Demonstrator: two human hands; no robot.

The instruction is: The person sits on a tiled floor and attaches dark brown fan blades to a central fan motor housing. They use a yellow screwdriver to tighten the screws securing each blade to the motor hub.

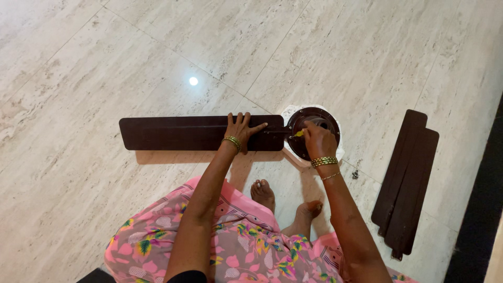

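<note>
- The right hand [318, 140] is closed on a yellow-handled screwdriver [298, 133], its tip at the spot where the blade [194, 133] joins the motor [314, 132].
- The left hand [242, 129] lies flat, fingers spread, pressing down on the blade near its inner end; it grips nothing.
- The motor sits on a white wrapper [288, 112] on the tiled floor [131, 63], the one blade reaching out to its left.
- Two loose blades [406, 181] lie stacked well apart to the right, unattached.
- Judging by this, one blade of three is at the motor, two are off.
- Small dark bits [356, 173] lie near the motor; I cannot tell what they are.
</note>
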